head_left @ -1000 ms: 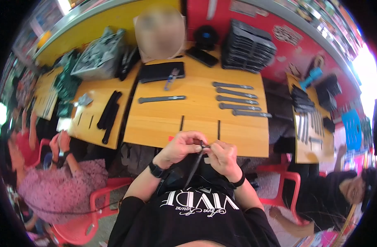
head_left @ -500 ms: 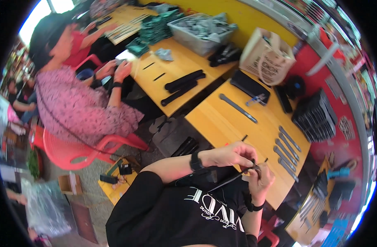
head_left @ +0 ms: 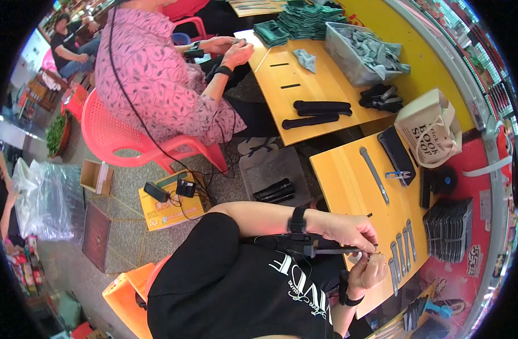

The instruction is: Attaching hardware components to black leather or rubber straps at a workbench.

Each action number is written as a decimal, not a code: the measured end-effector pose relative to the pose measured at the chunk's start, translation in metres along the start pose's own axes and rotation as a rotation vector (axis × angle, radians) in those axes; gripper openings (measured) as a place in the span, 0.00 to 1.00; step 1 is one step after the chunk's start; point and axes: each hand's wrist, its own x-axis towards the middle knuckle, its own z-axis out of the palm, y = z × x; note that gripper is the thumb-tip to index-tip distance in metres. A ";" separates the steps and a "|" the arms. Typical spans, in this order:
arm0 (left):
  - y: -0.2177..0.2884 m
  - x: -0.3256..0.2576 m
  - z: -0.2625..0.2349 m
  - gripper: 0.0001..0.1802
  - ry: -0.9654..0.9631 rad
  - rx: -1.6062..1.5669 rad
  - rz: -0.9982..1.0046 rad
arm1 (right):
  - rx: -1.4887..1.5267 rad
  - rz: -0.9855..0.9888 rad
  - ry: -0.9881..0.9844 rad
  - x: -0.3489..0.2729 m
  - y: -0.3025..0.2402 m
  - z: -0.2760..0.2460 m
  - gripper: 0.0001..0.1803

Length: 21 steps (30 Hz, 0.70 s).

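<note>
Over the near edge of my table, my left hand (head_left: 350,230) pinches a long, narrow dark grey strap (head_left: 329,251) whose wider end points left. My right hand (head_left: 367,274), fingers drawn together, meets the left at the strap's other end. The exact grip is partly hidden by the fingers. On the wooden table (head_left: 341,183) beyond lies a longer grey strap (head_left: 375,175) with one widened end. Several similar grey straps (head_left: 401,251) lie side by side to the right of my hands.
Small blue-handled thread snips (head_left: 398,175) rest by a black pouch (head_left: 396,152). A beige tote bag (head_left: 430,127) and a stack of dark pieces (head_left: 448,229) line the right side. A co-worker in a pink shirt (head_left: 157,85) sits at the neighbouring table (head_left: 321,73), which carries a bin (head_left: 363,56) of grey-green cloth.
The view has swung, so the tables and co-worker appear shifted. The strap, slanting down-left from my fingers before, now lies nearly level, its wide end to the left. Both hands stay together.
</note>
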 end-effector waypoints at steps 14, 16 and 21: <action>0.003 0.018 -0.045 0.17 0.676 0.113 0.259 | -0.120 -0.384 0.278 0.035 -0.021 -0.004 0.14; 0.028 0.015 -0.078 0.08 0.946 -0.097 0.331 | 0.069 -0.310 0.294 0.026 -0.032 -0.022 0.15; 0.065 -0.095 -0.249 0.08 0.812 -0.512 0.624 | 0.271 0.130 0.377 -0.035 -0.034 -0.101 0.16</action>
